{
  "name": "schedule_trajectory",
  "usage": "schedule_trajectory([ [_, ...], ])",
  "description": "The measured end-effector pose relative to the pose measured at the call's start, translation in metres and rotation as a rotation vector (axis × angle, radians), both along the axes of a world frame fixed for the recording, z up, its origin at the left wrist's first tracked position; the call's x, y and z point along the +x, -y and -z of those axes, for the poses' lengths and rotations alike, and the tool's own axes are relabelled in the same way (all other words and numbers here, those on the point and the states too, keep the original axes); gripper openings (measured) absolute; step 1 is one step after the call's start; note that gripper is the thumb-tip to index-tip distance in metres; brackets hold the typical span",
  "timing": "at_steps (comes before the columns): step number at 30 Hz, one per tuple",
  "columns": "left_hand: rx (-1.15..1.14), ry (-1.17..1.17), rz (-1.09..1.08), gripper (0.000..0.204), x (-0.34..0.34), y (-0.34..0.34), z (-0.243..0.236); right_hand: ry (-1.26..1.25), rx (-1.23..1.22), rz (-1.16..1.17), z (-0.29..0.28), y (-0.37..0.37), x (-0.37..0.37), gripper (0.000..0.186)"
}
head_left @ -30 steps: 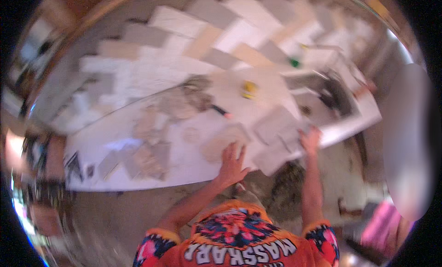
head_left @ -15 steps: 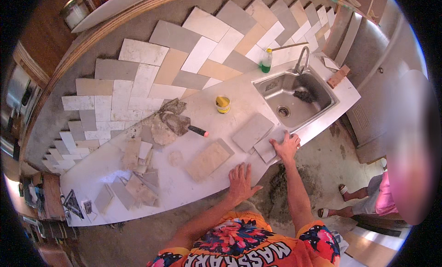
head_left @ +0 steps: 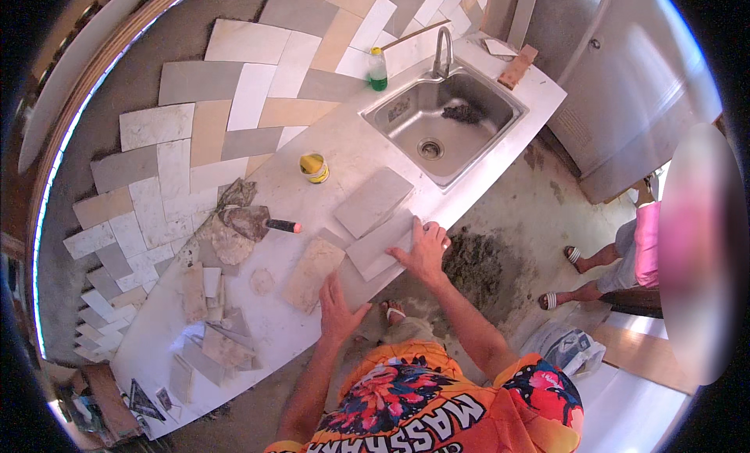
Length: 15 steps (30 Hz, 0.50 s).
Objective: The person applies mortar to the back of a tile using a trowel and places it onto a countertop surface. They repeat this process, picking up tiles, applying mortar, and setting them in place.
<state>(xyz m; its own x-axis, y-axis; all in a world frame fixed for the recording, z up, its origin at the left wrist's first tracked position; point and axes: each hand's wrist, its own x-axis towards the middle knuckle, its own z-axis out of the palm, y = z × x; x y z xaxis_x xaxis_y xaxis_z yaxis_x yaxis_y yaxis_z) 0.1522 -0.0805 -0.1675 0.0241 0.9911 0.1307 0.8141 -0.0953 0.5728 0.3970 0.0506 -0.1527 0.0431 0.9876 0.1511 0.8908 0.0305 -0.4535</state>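
My right hand [head_left: 426, 250] grips the right end of a light grey tile [head_left: 373, 254] at the counter's front edge, thumb toward the near side and fingers curled at its end. That tile lies flat beside another grey tile [head_left: 373, 201]. My left hand [head_left: 337, 311] has its fingers stretched and thumb apart, holding nothing. Its fingertips reach the near edge of a beige, dusty tile [head_left: 314, 275], which partly covers a grey one. A trowel [head_left: 248, 222] with a black handle rests on a clump of mortar to the left.
A steel sink [head_left: 426, 152] with a tap [head_left: 443, 51] is set into the white counter [head_left: 273, 328]. A green bottle [head_left: 378, 70] and yellow tub [head_left: 314, 168] stand behind. Tile pieces [head_left: 226, 347] lie left. Herringbone tiles [head_left: 258, 98] cover the wall. A person [head_left: 648, 242] stands right.
The view has shifted right and turned. More of the grey tile by my right hand shows. My left hand has come up to the beige tile's near edge.
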Motion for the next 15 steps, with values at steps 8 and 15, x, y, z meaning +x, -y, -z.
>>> schedule_trajectory([
  [8, 0.02, -0.113, -0.184, 0.113, -0.024, 0.019, -0.002, -0.033, -0.101, 0.058, -0.008, 0.016, -0.044, 0.107],
  [15, 0.174, -0.175, -0.353, 0.092, -0.065, 0.061, 0.014, -0.122, -0.017, -0.066, 0.019, 0.037, -0.072, 0.081],
])
